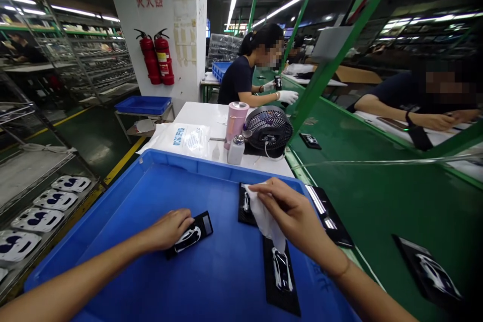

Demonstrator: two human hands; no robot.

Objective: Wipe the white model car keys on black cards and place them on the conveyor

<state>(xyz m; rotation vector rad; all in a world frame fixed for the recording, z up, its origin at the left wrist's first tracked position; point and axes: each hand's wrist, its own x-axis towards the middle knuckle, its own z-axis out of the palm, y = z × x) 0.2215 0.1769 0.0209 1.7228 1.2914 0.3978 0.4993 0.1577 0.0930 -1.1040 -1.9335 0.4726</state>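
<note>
A big blue tray (pixel 151 196) lies in front of me. My left hand (pixel 169 229) rests closed on a black card with a white car shape (pixel 192 234) lying in the tray. My right hand (pixel 290 211) pinches a white cloth (pixel 266 219) that hangs over a second black card (pixel 245 204). A third black card with a car shape (pixel 281 274) lies in the tray below the cloth.
A green conveyor belt (pixel 377 196) runs on the right with black cards (pixel 430 269) on it. Behind the tray stand a pink cup (pixel 236 121), a small bottle (pixel 236 149) and a black fan (pixel 268 128). Two people work beyond. Racks with white parts (pixel 39 216) are left.
</note>
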